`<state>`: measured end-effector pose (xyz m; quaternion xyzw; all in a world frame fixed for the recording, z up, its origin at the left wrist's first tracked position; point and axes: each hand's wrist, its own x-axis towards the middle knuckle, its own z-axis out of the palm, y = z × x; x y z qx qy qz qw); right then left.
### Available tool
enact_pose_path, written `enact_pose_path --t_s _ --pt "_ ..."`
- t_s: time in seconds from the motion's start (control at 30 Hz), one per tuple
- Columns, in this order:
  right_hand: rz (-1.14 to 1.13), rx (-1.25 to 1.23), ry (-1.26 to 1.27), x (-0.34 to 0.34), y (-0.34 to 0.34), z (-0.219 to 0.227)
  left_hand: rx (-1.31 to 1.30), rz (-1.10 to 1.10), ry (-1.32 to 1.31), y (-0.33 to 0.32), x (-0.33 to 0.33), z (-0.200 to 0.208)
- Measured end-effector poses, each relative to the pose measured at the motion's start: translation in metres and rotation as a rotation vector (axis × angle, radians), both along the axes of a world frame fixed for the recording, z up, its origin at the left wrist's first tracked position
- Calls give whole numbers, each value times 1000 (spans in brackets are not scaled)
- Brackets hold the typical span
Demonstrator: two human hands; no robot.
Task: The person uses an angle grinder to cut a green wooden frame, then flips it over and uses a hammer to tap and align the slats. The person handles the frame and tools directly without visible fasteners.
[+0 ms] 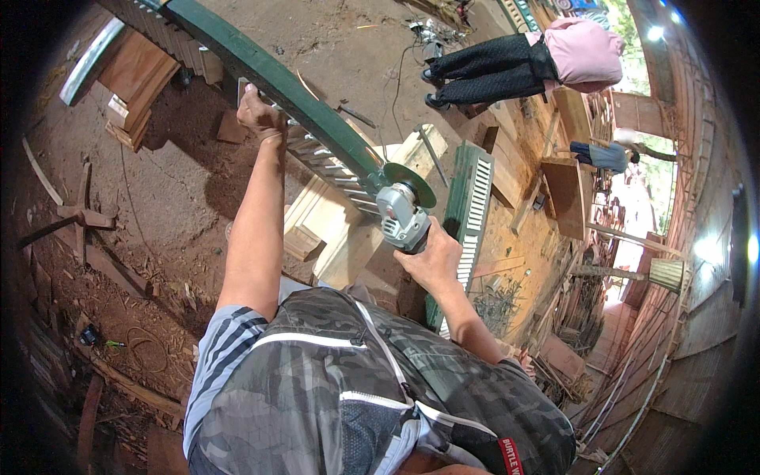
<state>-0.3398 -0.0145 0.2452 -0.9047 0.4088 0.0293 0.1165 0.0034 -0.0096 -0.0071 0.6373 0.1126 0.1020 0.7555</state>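
Mid-view: grinder (402,220), its disc (410,180) by the end of the green rail (293,95) running toward 11 o'clock, contact unclear | right hand (435,255), 5 o'clock of disc, wrapped round grinder | left hand (261,119), 10–11 o'clock, curled at rail, hold unclear | we'd brace rail, press lightly.

Grinder (402,220) at near right end of rail (289,93), in right hand (438,257). Left hand (263,116) at rail's near edge, farther left. Shutter (473,194) right of grinder. Wood stack (136,83) left. Person (507,67) far right.
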Motion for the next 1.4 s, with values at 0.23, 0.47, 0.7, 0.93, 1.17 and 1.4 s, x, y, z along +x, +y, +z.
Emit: enact_pose_path --t_s 0.23,0.47,0.7,0.93,1.17,1.4 --pt "-7 9 -2 1 1 0 -91 -16 34 0 -1 3" --pt "-4 -23 11 -1 0 -5 25 4 -29 1 -1 4" --pt "-13 -23 31 2 0 -1 33 -25 29 -2 -3 6" --pt "8 -14 18 4 -3 0 84 40 -54 -3 2 -1" --pt "-7 0 4 5 -4 0 -41 0 48 -3 -2 6" --pt "-15 0 16 4 -4 -1 -49 -20 42 -2 -3 9"
